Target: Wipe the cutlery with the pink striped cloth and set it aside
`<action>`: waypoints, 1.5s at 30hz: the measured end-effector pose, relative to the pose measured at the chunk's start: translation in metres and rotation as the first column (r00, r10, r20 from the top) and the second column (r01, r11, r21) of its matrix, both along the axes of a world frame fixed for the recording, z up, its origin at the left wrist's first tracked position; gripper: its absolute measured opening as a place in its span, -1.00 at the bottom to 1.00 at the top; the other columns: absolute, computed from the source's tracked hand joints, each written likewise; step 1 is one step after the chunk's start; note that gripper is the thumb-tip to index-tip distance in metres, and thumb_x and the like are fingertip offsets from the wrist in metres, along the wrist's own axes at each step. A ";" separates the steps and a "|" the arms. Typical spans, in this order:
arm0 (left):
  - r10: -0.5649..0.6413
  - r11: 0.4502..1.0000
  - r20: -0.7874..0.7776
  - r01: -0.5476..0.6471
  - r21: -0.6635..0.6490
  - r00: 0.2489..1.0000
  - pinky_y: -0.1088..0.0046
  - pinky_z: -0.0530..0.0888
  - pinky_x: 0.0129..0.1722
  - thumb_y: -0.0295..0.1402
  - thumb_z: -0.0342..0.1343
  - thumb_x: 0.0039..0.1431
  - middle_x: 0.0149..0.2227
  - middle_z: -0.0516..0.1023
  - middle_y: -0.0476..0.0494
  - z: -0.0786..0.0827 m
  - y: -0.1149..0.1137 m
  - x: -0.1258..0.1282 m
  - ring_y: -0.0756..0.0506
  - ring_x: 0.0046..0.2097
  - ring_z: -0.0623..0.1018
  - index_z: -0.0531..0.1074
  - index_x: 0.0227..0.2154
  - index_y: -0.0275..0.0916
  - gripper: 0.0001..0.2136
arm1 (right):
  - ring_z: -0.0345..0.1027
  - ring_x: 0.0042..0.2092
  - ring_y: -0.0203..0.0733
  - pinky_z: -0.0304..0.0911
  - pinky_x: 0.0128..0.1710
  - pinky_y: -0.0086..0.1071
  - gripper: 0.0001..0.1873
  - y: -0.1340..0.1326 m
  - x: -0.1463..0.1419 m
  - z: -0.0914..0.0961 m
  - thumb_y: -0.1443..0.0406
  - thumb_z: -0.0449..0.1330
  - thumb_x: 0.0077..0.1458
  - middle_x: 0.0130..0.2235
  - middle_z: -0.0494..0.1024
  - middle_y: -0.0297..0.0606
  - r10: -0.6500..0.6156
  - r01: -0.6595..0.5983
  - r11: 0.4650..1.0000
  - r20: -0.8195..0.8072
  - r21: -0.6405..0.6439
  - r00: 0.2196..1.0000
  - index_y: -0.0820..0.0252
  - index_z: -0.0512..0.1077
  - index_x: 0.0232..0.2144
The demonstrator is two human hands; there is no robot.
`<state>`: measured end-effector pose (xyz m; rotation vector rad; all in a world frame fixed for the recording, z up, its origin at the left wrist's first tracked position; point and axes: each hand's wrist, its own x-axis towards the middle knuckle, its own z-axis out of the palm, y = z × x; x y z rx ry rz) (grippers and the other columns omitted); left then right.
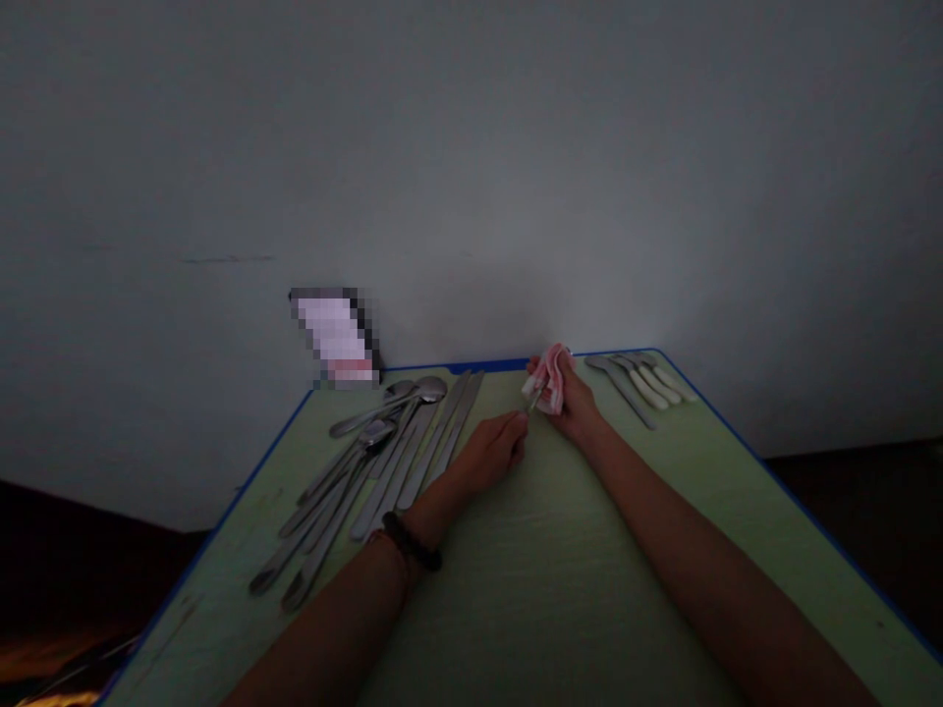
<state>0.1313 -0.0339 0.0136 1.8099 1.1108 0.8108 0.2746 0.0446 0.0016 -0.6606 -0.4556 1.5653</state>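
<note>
My left hand (497, 452) is closed around the handle end of a slim metal piece of cutlery (534, 399). A pink-and-white striped cloth (549, 381) is bunched around its far part, so I cannot tell whether it is a spoon, fork or knife. Gripping that cloth from the right is my right hand (577, 401). Left of my hands lie several metal spoons (429, 391) and several table knives (442, 432), most with handles toward me. On the right sit an all-metal utensil (623, 393) and several white-handled utensils (648, 385), side by side.
The pale green table (530, 589) has a blue edge, and its back stands close to a grey wall (471, 177). A phone-like device (335, 334), blurred out, leans near the back left corner. Dark floor shows on both sides.
</note>
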 end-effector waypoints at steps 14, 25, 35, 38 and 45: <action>0.016 1.000 0.005 -0.016 0.015 1.000 0.49 0.24 -0.49 -0.15 -0.27 0.27 -0.67 0.24 0.05 -0.001 0.000 -0.001 0.02 -0.55 0.26 0.18 -0.62 -0.21 -0.60 | 0.47 -0.34 -0.28 0.38 -0.34 -0.44 -0.71 0.001 -0.001 -0.003 0.13 0.15 0.08 -0.38 0.58 -0.23 0.017 -0.017 1.000 0.021 0.013 1.000 0.26 0.45 -0.35; 0.107 0.993 0.030 -0.108 0.036 0.994 0.48 0.25 -0.48 -0.16 -0.29 0.28 -0.68 0.24 0.07 0.002 0.000 0.000 0.01 -0.57 0.27 0.18 -0.61 -0.20 -0.60 | 0.47 -0.31 -0.26 0.40 -0.33 -0.40 -0.74 -0.001 -0.001 -0.002 0.15 0.16 0.08 -0.36 0.59 -0.21 0.030 -0.031 0.999 0.055 0.034 0.998 0.26 0.45 -0.36; 0.022 0.996 -0.113 -0.012 0.088 0.993 0.46 0.24 -0.45 -0.20 -0.30 0.28 -0.64 0.29 0.01 0.003 0.000 0.000 0.00 -0.53 0.30 0.20 -0.63 -0.21 -0.59 | 0.47 -0.33 -0.25 0.39 -0.32 -0.38 -0.73 -0.002 -0.005 -0.007 0.13 0.20 0.02 -0.35 0.58 -0.22 -0.048 0.031 0.988 0.110 0.150 0.993 0.22 0.44 -0.32; -0.053 0.997 -0.110 0.059 0.051 0.992 0.48 0.20 -0.49 -0.24 -0.24 0.25 -0.65 0.26 0.03 0.003 0.000 -0.003 0.02 -0.55 0.26 0.19 -0.65 -0.22 -0.63 | 0.46 -0.34 -0.29 0.38 -0.28 -0.40 -0.70 0.003 -0.004 -0.009 0.09 0.13 0.07 -0.41 0.57 -0.28 -0.221 0.215 0.963 0.025 0.163 0.975 0.21 0.43 -0.38; -0.122 0.988 0.039 0.125 -0.088 0.992 0.53 0.07 -0.65 -0.26 -0.27 0.20 -0.72 0.06 0.11 0.002 0.005 -0.012 0.07 -0.66 0.10 0.00 -0.69 -0.18 -0.66 | 0.47 -0.33 -0.27 0.40 -0.35 -0.41 -0.78 -0.001 -0.005 -0.004 0.18 0.21 0.03 -0.36 0.59 -0.24 -0.179 0.174 0.982 0.074 0.072 0.981 0.24 0.44 -0.37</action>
